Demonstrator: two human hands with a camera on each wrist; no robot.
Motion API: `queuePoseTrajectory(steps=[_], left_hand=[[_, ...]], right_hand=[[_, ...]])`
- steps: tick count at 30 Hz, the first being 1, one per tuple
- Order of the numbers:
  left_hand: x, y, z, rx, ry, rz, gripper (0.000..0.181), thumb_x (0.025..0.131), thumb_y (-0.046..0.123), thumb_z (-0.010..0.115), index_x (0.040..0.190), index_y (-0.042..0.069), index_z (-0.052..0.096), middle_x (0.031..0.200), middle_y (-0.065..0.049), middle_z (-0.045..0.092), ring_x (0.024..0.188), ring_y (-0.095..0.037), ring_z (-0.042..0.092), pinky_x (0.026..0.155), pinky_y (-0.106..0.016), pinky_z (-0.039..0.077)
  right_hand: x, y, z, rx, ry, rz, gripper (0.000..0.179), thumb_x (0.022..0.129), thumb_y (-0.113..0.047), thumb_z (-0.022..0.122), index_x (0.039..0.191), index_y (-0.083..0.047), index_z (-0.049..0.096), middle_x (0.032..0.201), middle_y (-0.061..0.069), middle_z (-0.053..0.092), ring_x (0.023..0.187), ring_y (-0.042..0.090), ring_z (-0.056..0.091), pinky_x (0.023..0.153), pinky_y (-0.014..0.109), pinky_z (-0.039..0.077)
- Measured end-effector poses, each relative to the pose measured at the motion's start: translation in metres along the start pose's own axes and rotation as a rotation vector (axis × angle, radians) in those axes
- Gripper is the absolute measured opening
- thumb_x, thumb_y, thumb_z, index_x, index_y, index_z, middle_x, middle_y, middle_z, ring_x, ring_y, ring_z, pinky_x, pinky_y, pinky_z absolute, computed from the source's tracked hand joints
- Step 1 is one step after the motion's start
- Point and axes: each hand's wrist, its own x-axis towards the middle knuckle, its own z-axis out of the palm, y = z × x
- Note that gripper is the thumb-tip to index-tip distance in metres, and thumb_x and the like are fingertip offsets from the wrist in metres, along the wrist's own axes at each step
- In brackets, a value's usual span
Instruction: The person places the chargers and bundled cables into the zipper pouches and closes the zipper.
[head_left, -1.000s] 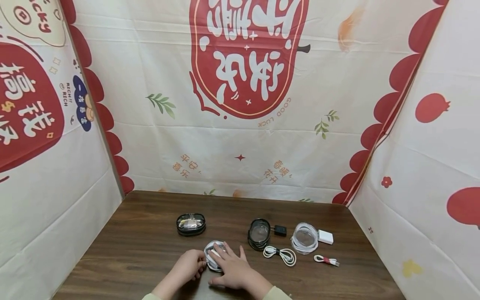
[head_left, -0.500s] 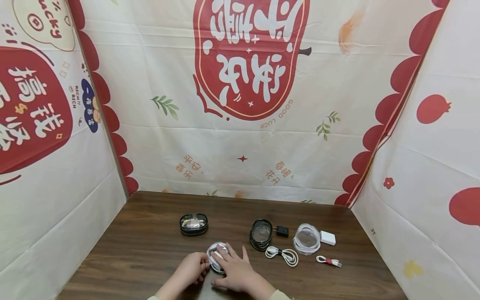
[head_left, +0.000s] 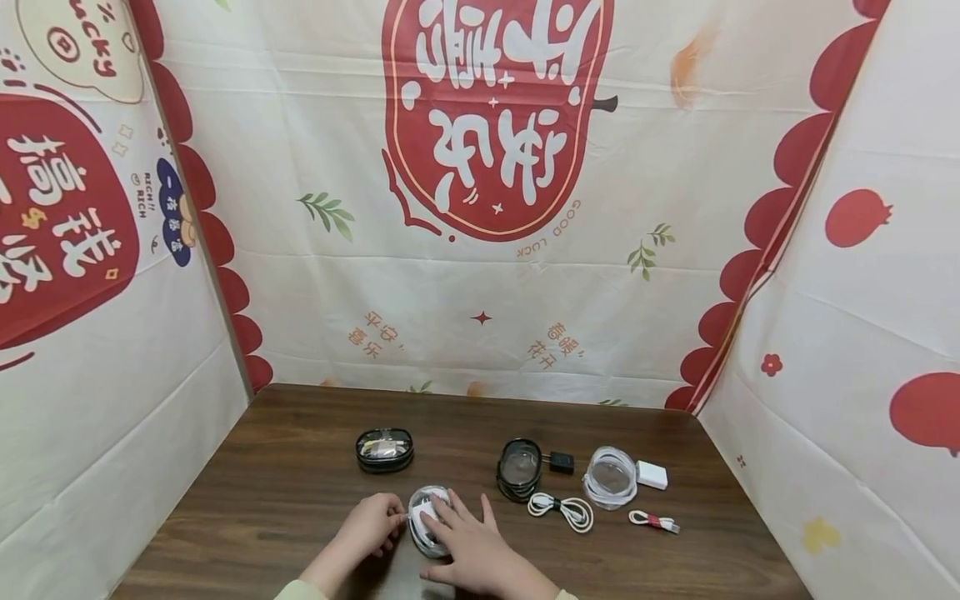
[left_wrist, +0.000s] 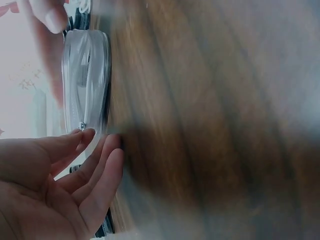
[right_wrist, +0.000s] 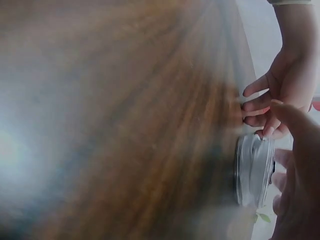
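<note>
A small round clear pouch with whitish edging [head_left: 422, 540] stands near the front of the table, something white visible inside. My left hand [head_left: 367, 527] is at its left side; in the left wrist view thumb and index finger pinch the zipper pull [left_wrist: 82, 126] at the pouch's end. The other left fingers are loosely bent. Across the pouch's top right lies my right hand [head_left: 476, 546], fingers spread and mostly straight. In the right wrist view the pouch [right_wrist: 250, 172] sits flat between both hands. How far the zipper is drawn, I cannot tell.
Behind stands a black-edged clear pouch [head_left: 385, 450] with things inside. To the right are another black-edged pouch [head_left: 519, 471], a black charger plug [head_left: 562, 462], a bundled white cable [head_left: 573, 512], a white-edged pouch [head_left: 610, 478], a white charger [head_left: 652, 475] and a short red-banded cable [head_left: 654, 522].
My left hand has moved from the pouch's lower left toward its upper left. My right hand has shifted slightly toward me, and more of the white thing inside shows.
</note>
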Motion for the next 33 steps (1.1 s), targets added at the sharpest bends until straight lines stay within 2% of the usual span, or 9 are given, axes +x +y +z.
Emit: queuePoseTrajectory(steps=[4, 7, 11, 15, 22, 28, 33], left_hand=[[0.009, 0.000, -0.004, 0.036, 0.004, -0.007, 0.015, 0.092, 0.004, 0.062, 0.077, 0.008, 0.059, 0.061, -0.002, 0.056, 0.047, -0.014, 0.056, 0.040, -0.028, 0.048], [0.013, 0.001, -0.004, 0.065, -0.002, -0.017, 0.016, 0.091, 0.004, 0.063, 0.077, 0.009, 0.058, 0.061, -0.002, 0.056, 0.047, -0.014, 0.055, 0.040, -0.027, 0.048], [0.013, 0.001, -0.003, 0.094, -0.024, -0.006, 0.018, 0.090, 0.004, 0.065, 0.075, 0.009, 0.058, 0.060, -0.002, 0.056, 0.047, -0.013, 0.054, 0.040, -0.026, 0.047], [0.011, 0.001, -0.002, 0.109, -0.032, 0.030, 0.020, 0.090, 0.003, 0.065, 0.073, 0.010, 0.056, 0.059, -0.001, 0.055, 0.046, -0.013, 0.053, 0.039, -0.025, 0.046], [0.007, -0.003, 0.001, 0.094, -0.037, 0.063, 0.020, 0.091, 0.001, 0.061, 0.074, 0.009, 0.055, 0.060, -0.001, 0.053, 0.047, -0.013, 0.052, 0.039, -0.026, 0.045], [0.005, -0.006, 0.000, 0.073, -0.028, 0.061, 0.020, 0.091, 0.001, 0.061, 0.074, 0.009, 0.055, 0.060, -0.001, 0.053, 0.047, -0.013, 0.053, 0.039, -0.026, 0.046], [0.002, -0.005, 0.000, 0.011, -0.041, 0.052, 0.019, 0.092, 0.000, 0.059, 0.075, 0.007, 0.055, 0.061, -0.003, 0.054, 0.047, -0.014, 0.055, 0.039, -0.028, 0.047]], right_hand=[[0.011, 0.004, -0.005, -0.012, -0.005, -0.030, 0.074, 0.089, -0.066, 0.052, 0.150, -0.028, 0.039, 0.158, -0.003, 0.028, 0.145, 0.027, 0.020, 0.104, 0.073, 0.013], [0.018, 0.008, -0.003, -0.016, -0.038, -0.026, 0.074, 0.089, -0.067, 0.051, 0.151, -0.030, 0.037, 0.158, -0.006, 0.026, 0.146, 0.025, 0.019, 0.106, 0.072, 0.010], [0.020, 0.012, 0.005, -0.018, -0.065, -0.016, 0.076, 0.087, -0.070, 0.050, 0.152, -0.033, 0.033, 0.158, -0.008, 0.025, 0.146, 0.023, 0.018, 0.105, 0.072, 0.010], [0.020, 0.013, 0.011, -0.037, -0.059, -0.017, 0.079, 0.086, -0.073, 0.048, 0.153, -0.033, 0.030, 0.159, -0.009, 0.023, 0.146, 0.022, 0.018, 0.105, 0.072, 0.013], [0.018, 0.008, 0.013, -0.071, -0.043, 0.000, 0.082, 0.085, -0.074, 0.049, 0.153, -0.032, 0.030, 0.159, -0.008, 0.023, 0.145, 0.023, 0.020, 0.105, 0.070, 0.017], [0.020, 0.010, 0.013, -0.039, -0.040, -0.011, 0.081, 0.086, -0.072, 0.049, 0.153, -0.032, 0.030, 0.159, -0.008, 0.023, 0.145, 0.024, 0.020, 0.105, 0.071, 0.017], [0.022, 0.013, 0.014, -0.004, -0.069, -0.007, 0.080, 0.087, -0.072, 0.048, 0.154, -0.034, 0.027, 0.160, -0.010, 0.019, 0.146, 0.022, 0.018, 0.105, 0.071, 0.015]])
